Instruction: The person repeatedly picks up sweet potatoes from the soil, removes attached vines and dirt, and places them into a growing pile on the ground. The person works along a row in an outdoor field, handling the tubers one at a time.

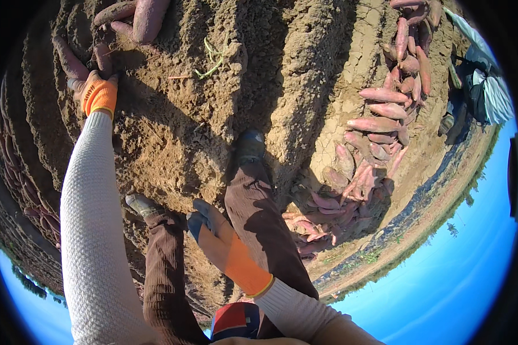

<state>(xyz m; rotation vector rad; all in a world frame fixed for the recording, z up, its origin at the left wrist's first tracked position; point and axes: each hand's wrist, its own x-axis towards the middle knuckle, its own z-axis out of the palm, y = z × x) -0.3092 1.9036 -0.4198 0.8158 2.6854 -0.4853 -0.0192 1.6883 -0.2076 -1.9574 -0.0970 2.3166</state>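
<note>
My left hand [94,90], in an orange and grey knit work glove, reaches out over loose soil at the far left. Its fingers close around the near ends of two sweet potatoes, a long one [70,59] and a shorter one [103,58]. Just beyond them lies a cluster of larger sweet potatoes [147,19] on the soil. In a matching glove, my right hand [222,246] hangs in front of my legs, holding nothing, with thumb and fingers apart.
A long row of dug sweet potatoes [384,110] runs along the right. Another row [19,172] lies far left. Soil ridges [302,82] run away between them. My shoes [250,144] stand in the soil. A green stem [211,60] lies ahead. Someone in pale clothing [492,95] is at upper right.
</note>
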